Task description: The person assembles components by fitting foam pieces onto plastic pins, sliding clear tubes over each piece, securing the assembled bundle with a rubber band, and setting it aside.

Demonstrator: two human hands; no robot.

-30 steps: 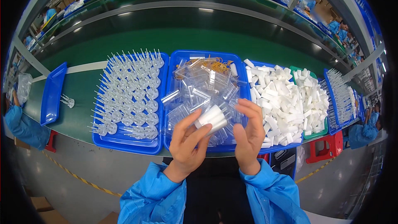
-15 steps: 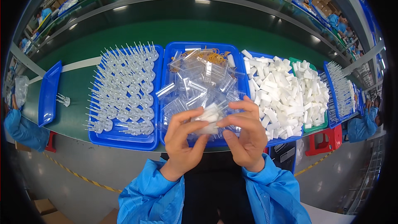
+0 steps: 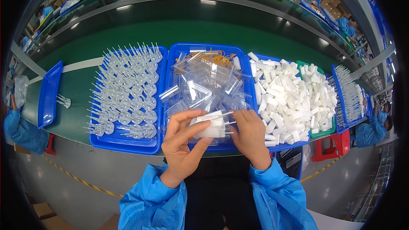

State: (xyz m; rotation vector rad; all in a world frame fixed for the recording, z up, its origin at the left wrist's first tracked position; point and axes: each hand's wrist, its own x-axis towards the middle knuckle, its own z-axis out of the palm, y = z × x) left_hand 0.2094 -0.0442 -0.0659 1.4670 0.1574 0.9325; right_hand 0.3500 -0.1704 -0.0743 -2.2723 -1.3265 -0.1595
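Observation:
My left hand (image 3: 183,138) is closed around a small bundle of white pieces (image 3: 215,127), with thumb and fingers on opposite sides. Thin white stems stick out of the bundle's right end. Beside those stems, my right hand (image 3: 250,136) has its fingers curled, with the back of the hand showing. Its thumb and whatever lies between the fingertips are hidden. Both hands are over the near part of a blue tray (image 3: 170,51) heaped with clear plastic sleeves (image 3: 200,89). Tan rubber bands (image 3: 219,56) lie at that tray's far end.
To the left, a blue tray (image 3: 123,144) holds rows of white stemmed pieces (image 3: 128,89). White foam blocks (image 3: 277,89) fill a tray on the right. A narrow blue tray (image 3: 50,96) and a small stemmed cluster (image 3: 64,101) lie far left. Co-workers sit at both sides.
My right hand has turned over, its fingers curling by the bundle's right end. The bundle has tilted in my left hand, and its stems now show.

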